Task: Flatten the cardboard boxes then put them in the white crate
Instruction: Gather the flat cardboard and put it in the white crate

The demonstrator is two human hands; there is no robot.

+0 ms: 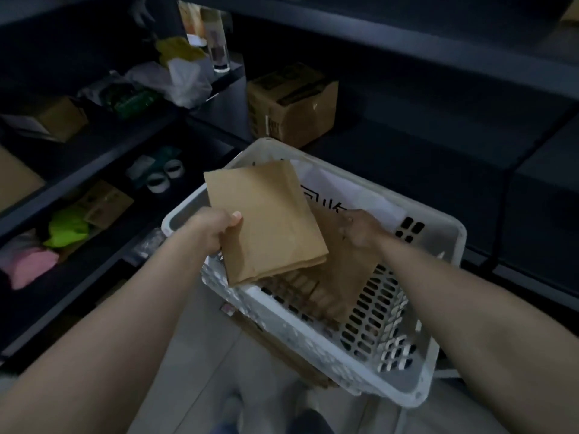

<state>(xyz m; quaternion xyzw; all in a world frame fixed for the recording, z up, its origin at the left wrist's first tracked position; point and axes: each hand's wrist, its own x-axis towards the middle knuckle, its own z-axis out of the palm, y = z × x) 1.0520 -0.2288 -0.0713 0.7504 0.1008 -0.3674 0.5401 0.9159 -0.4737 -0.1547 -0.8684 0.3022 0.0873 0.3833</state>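
Above the open top of the white crate [300,311], the flattened cardboard box [266,220] is held level, its lower edge just over the crate's near rim; it is not yet released into the crate. The left hand [216,228] grasps this box at its left edge, thumb on the upper face and fingers underneath. Inside the crate, a second flattened cardboard piece [347,277] leans against the perforated near wall, next to a white printed sheet [344,192] that lies toward the far side. The right hand [360,228] rests at the top edge of that second piece; its fingers are hidden, so whether it grasps the piece or only steadies it cannot be determined. Status, as a judgement: at least one piece is already stowed, and one more is flattened and at the point of insertion. Outstanding work: on the dark shelf behind the crate stands an assembled cardboard carton [291,104], not flattened. A smaller cardboard box [62,117] sits on the left shelving; whether it belongs to the task is unclear. The left shelving also carries tape rolls [166,177], a bright green item [67,227], a pink item [29,264], a white plastic bag [185,79] and a clear glass [219,48].
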